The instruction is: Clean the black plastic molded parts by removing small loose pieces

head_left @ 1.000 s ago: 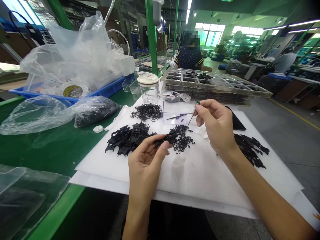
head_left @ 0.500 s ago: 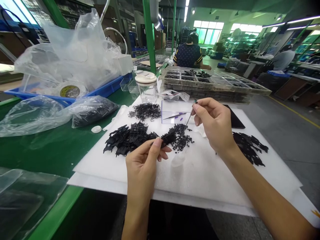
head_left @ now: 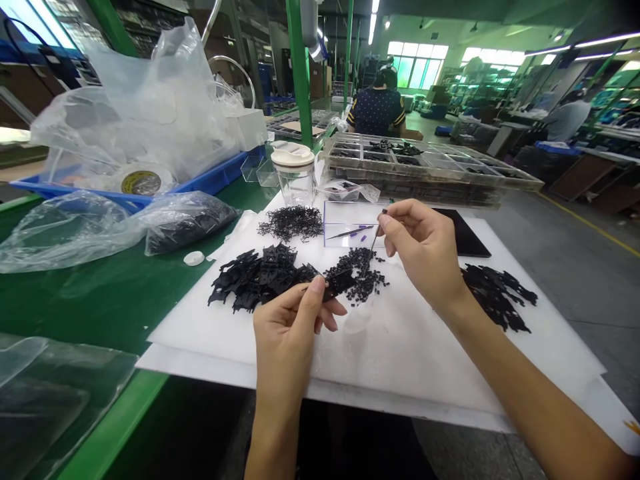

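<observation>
Pinched in my left hand (head_left: pixel 295 317) is a flat black plastic part (head_left: pixel 339 281), held up over the white board (head_left: pixel 400 360). My right hand (head_left: pixel 417 243) grips a thin, dark, pen-like tool (head_left: pixel 375 241) near its upper end. The tool slants down, its tip at a heap of tiny black pieces (head_left: pixel 367 285). Left of the held part lies a pile of flat black plastic parts (head_left: pixel 255 273). Behind that is a heap of thin black wiry pieces (head_left: pixel 293 221). More flat black parts (head_left: pixel 500 297) lie beyond my right forearm.
A clear shallow box (head_left: pixel 345 217) stands behind the tiny pieces, a lidded cup (head_left: pixel 293 170) to its left. Stacked compartment trays (head_left: pixel 430 173) line the back. At left are a blue tray (head_left: pixel 210 183) with plastic bags and a bag of black parts (head_left: pixel 187 223). A person (head_left: pixel 377 110) sits farther off.
My right hand and the tool have shifted slightly left and down, the tip still at the tiny pieces. My left hand with the black part has edged slightly right.
</observation>
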A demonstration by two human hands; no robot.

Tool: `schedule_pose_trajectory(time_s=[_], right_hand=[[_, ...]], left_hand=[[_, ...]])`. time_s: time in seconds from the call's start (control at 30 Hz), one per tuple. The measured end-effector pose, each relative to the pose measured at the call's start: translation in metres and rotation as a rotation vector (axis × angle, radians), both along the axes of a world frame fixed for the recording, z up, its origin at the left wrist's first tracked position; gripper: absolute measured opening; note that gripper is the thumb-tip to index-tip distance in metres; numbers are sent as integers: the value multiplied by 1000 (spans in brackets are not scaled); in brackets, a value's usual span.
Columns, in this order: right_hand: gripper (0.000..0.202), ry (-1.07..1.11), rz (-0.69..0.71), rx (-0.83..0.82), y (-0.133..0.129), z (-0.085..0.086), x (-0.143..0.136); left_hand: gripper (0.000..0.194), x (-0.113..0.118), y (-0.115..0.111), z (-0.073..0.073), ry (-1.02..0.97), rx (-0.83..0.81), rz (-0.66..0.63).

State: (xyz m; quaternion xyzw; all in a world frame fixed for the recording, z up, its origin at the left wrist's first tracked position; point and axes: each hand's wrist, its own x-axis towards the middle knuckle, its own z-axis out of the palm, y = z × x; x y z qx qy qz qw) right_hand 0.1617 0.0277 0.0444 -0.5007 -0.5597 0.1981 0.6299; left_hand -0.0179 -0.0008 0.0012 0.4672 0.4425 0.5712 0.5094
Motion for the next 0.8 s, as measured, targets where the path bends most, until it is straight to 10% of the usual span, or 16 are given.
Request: schedule_pose_trajectory(time_s=[0.8], right_hand=[[9,-22,30,-42,0,-1,-2]], left_hand=[[22,-1,2,0,-4,65,7]])
